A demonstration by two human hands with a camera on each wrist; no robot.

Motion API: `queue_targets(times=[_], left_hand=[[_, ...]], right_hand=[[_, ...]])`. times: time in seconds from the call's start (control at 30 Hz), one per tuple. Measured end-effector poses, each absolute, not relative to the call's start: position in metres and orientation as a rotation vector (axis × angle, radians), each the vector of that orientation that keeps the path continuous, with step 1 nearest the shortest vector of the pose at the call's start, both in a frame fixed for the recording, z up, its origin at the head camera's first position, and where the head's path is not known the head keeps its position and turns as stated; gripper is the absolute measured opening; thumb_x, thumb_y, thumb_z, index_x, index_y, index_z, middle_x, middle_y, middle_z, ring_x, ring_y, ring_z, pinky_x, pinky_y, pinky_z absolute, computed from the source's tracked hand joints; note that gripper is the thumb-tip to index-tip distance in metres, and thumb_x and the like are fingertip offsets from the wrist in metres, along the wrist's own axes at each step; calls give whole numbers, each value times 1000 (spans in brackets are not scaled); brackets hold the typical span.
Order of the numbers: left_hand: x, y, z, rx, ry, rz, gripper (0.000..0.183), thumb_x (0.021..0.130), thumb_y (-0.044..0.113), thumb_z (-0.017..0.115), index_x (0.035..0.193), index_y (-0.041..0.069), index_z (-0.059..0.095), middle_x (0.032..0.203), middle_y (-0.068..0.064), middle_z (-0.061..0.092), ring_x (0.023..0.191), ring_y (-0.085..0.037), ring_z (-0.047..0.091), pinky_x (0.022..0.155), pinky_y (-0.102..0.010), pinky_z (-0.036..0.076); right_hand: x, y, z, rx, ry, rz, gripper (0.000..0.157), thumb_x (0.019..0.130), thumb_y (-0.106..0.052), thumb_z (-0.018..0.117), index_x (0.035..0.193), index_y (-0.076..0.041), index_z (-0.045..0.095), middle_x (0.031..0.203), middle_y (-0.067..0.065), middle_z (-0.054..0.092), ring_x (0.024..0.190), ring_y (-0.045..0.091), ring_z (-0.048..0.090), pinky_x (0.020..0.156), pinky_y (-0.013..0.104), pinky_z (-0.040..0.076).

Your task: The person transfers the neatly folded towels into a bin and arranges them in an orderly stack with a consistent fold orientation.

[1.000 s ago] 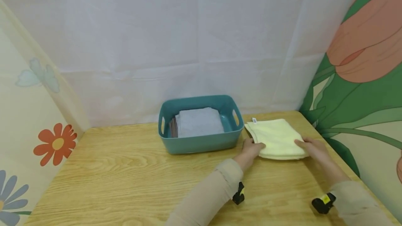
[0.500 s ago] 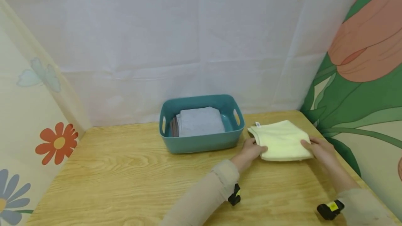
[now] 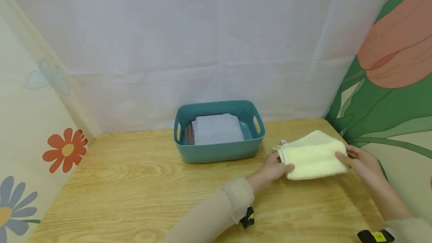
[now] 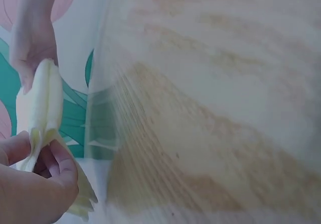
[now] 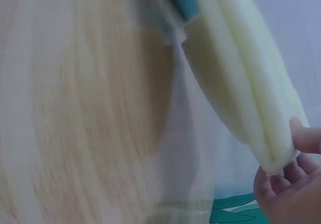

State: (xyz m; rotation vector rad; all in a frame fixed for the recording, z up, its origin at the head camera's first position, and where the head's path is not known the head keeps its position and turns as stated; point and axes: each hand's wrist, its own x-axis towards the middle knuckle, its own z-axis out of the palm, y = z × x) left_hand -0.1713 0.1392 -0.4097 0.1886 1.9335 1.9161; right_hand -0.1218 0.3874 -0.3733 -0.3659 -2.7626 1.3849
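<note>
A folded pale yellow towel (image 3: 314, 160) is held between both hands at the right of the table. My left hand (image 3: 275, 168) pinches its left edge, thumb on top and fingers beneath. At the opposite edge my right hand (image 3: 362, 162) grips it the same way. In the left wrist view, the towel (image 4: 47, 96) bunches where the left thumb and fingers (image 4: 62, 161) squeeze it. The right wrist view shows the towel's (image 5: 241, 73) layered front fold lifted above the wood, with its back part drooping. A small white tag (image 3: 284, 142) sticks out at its back left corner.
Left of the towel stands a teal basket (image 3: 216, 153) with side handle holes. Inside it are a folded light grey cloth (image 3: 219, 128) and a brownish folded cloth (image 3: 190, 135). A white sheet (image 3: 152, 48) hangs behind the wooden table (image 3: 135, 186); painted panels flank both sides.
Both hands have raised the towel's near edge off the table and shifted it to the right. Its front now bends into a fold. The basket stays in place.
</note>
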Motion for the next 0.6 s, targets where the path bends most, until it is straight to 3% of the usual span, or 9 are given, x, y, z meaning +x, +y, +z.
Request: queue_targets(times=[0.07, 0.13, 0.17, 0.23, 0.3, 0.37, 0.53, 0.6], left_hand=[[-166, 138, -406, 203, 1938, 1937, 37, 86, -3, 72, 120, 8, 65, 107, 1, 67, 97, -14, 63, 87, -30, 54], [-161, 138, -402, 213, 1945, 1963, 36, 86, -5, 71, 119, 7, 65, 105, 1, 67, 95, -13, 64, 84, -28, 55], [-159, 137, -400, 217, 1951, 1974, 36, 86, -5, 71, 119, 7, 64, 104, 2, 66, 94, -12, 64, 82, -27, 55], [-155, 136, -398, 230, 1962, 1993, 36, 86, -5, 71, 119, 7, 63, 102, 2, 66, 92, -11, 64, 80, -25, 55], [-152, 134, -395, 252, 1968, 1997, 38, 86, -3, 72, 121, 8, 62, 101, 4, 65, 91, -9, 63, 78, -24, 54], [-150, 132, -393, 271, 1971, 1996, 38, 86, -1, 73, 121, 9, 62, 99, 6, 64, 88, -8, 63, 76, -23, 55], [-144, 124, -387, 321, 1961, 1986, 31, 89, 9, 73, 118, 13, 63, 91, 9, 61, 79, -5, 61, 69, -21, 54], [-142, 119, -384, 354, 1968, 1972, 28, 92, 15, 72, 119, 14, 63, 90, 9, 60, 77, -5, 61, 67, -21, 54]], right_hand=[[-118, 387, -373, -360, -2727, 1412, 75, 104, -35, 50, 146, 20, 22, 123, 13, 61, 81, -23, 39, 67, 8, 42], [-114, 385, -373, -381, -2698, 1431, 75, 103, -35, 53, 145, 20, 25, 116, -10, 63, 80, -26, 40, 67, 7, 41], [-113, 384, -373, -404, -2687, 1444, 76, 102, -36, 54, 146, 19, 25, 120, -12, 61, 80, -26, 39, 67, 7, 41], [-109, 382, -373, -445, -2675, 1458, 78, 102, -38, 54, 147, 18, 23, 132, -1, 57, 79, -27, 39, 67, 6, 39], [-106, 379, -372, -471, -2675, 1466, 80, 102, -40, 53, 149, 16, 21, 147, 21, 38, 80, -27, 38, 67, 5, 39], [-104, 377, -371, -472, -2682, 1473, 81, 103, -41, 50, 150, 15, 17, 149, 37, 23, 82, -26, 36, 68, 5, 38], [-98, 373, -368, -465, -2729, 1439, 82, 102, -44, 49, 150, 14, 18, 149, 39, 23, 86, -24, 33, 67, 4, 37], [-97, 371, -366, -482, -2748, 1427, 83, 102, -46, 50, 151, 12, 18, 150, 36, 24, 97, -18, 42, 67, 4, 37]])
